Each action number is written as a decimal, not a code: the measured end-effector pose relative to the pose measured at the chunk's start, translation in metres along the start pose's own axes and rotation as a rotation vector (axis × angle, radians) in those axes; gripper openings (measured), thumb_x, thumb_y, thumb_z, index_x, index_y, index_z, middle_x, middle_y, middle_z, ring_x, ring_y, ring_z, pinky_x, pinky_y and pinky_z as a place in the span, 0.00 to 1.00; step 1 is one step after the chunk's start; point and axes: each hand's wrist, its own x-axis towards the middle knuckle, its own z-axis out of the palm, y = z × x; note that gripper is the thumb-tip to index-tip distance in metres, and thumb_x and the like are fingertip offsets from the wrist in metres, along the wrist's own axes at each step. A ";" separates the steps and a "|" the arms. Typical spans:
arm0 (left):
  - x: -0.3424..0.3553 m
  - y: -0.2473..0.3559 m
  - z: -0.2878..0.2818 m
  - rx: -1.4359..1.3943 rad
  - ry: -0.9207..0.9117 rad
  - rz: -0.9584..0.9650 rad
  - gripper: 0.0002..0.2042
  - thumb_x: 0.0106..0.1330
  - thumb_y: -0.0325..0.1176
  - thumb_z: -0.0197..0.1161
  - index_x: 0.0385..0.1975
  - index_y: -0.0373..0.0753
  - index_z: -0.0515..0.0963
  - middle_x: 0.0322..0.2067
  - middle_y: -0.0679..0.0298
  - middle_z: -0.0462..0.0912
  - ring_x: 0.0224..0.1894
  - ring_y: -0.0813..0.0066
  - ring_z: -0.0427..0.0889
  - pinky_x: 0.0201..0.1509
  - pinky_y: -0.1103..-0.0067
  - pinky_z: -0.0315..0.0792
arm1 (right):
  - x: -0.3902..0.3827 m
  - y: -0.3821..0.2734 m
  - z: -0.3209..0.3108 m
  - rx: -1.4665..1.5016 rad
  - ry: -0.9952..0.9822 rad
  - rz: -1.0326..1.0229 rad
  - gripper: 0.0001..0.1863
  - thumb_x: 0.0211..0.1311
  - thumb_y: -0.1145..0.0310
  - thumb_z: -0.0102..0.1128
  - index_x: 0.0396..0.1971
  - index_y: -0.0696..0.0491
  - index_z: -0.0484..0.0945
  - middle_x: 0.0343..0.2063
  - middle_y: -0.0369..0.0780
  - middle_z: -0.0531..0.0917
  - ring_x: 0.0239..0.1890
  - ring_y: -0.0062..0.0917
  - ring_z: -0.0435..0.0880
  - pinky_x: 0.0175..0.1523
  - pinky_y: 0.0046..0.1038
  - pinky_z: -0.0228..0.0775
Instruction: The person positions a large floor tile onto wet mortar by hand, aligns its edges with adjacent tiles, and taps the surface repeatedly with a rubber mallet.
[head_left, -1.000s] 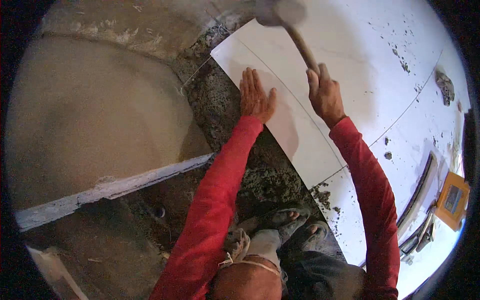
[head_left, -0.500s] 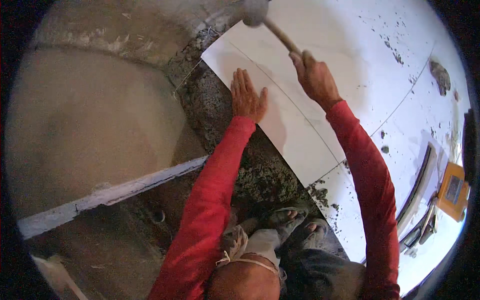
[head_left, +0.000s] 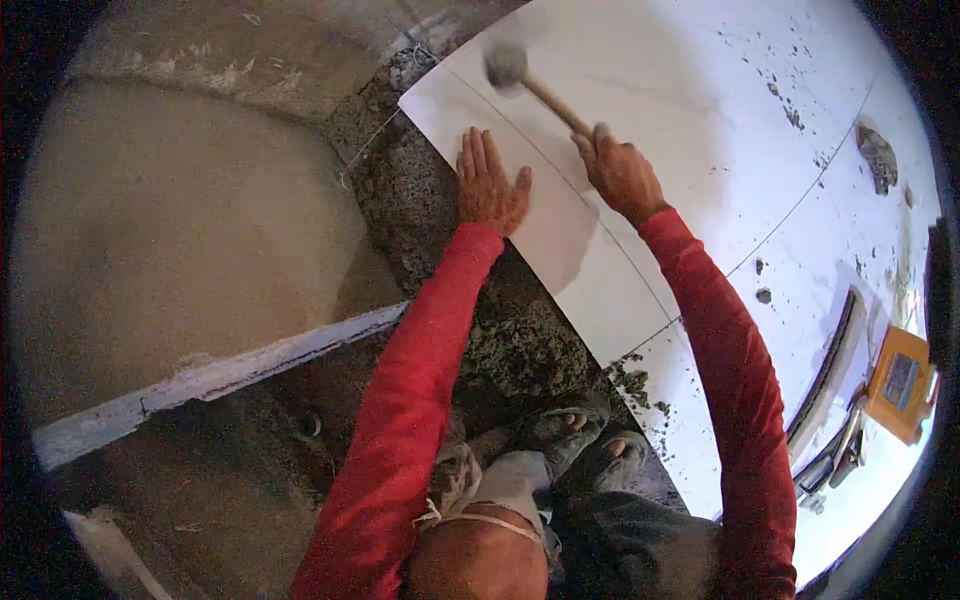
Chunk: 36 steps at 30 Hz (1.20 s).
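Observation:
My left hand [head_left: 490,185] lies flat with its fingers stretched out on a narrow white tile [head_left: 605,315], close to its left edge. The wooden handle of a mallet [head_left: 555,104] is in the closed grip of my right hand [head_left: 625,178]. Its dark, rounded head is slightly blurred and hangs over the white tiles, ahead of my left hand; I cannot tell whether it touches them. A thin joint line separates the narrow tile from the larger tile [head_left: 650,110] to its right. Rough grey mortar [head_left: 410,195] runs along the narrow tile's left side.
An orange box-shaped device [head_left: 902,385] sits on the tiles at the right, beside a long dark-edged tool [head_left: 828,365]. A greyish lump [head_left: 878,160] and mortar crumbs lie farther off. A thin string [head_left: 370,148] crosses the mortar. A pale ledge [head_left: 200,388] spans the left.
The mallet head has come down and nearer, fully into view, as my right hand shifted slightly. My left hand stays flat on the tile.

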 end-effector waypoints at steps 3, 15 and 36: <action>0.002 -0.007 -0.004 -0.032 -0.026 0.076 0.44 0.71 0.53 0.57 0.75 0.24 0.49 0.76 0.36 0.48 0.79 0.40 0.46 0.81 0.52 0.43 | 0.017 -0.005 -0.002 0.020 0.052 0.063 0.21 0.76 0.49 0.53 0.42 0.56 0.72 0.19 0.57 0.81 0.24 0.57 0.83 0.27 0.56 0.73; -0.031 -0.020 -0.022 0.057 -0.082 0.022 0.45 0.71 0.56 0.58 0.75 0.26 0.50 0.76 0.38 0.50 0.79 0.40 0.49 0.81 0.52 0.44 | 0.051 -0.033 0.045 0.217 0.172 -0.261 0.23 0.77 0.46 0.50 0.45 0.54 0.76 0.22 0.56 0.83 0.26 0.57 0.85 0.28 0.54 0.77; -0.001 -0.040 -0.023 -0.013 -0.106 0.083 0.63 0.54 0.74 0.65 0.74 0.22 0.49 0.74 0.31 0.50 0.79 0.36 0.46 0.81 0.53 0.43 | 0.044 -0.005 0.041 0.089 0.116 -0.098 0.22 0.77 0.49 0.50 0.40 0.56 0.74 0.22 0.56 0.82 0.27 0.60 0.83 0.30 0.55 0.75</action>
